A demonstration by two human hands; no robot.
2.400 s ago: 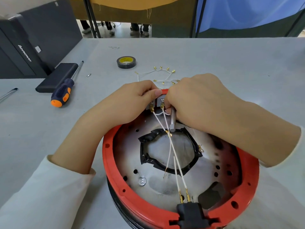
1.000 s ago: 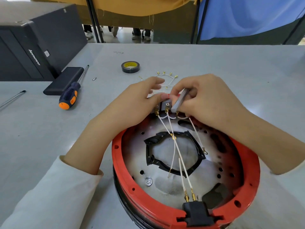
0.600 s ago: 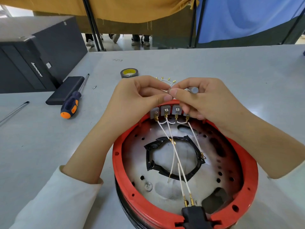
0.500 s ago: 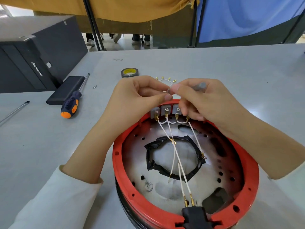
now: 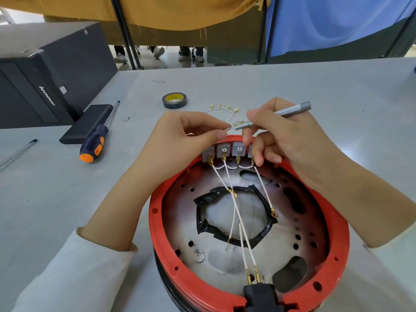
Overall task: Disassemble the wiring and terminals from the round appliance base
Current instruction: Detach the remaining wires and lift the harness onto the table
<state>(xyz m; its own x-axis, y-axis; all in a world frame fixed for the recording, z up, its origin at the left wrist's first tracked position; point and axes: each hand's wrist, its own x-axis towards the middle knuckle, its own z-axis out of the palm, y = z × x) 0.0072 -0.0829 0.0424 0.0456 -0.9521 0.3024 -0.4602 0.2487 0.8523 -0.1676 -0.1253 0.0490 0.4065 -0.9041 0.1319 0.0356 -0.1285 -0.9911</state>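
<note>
Since the previous frame, both hands had parted: left hand (image 5: 180,134) pinched what looked like a small screw, right hand (image 5: 286,136) gripped the silver driver (image 5: 290,110), above the terminals (image 5: 227,152) on the round base (image 5: 247,221) at the table's near edge; one fastener seemed freed.

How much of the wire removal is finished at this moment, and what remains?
Done: one set of loose wires lies on the table. In hand: the right hand holds a silver tool; the left hand pinches something small. Left: white wires still join the grey terminal blocks and black connector in the red base.
</note>
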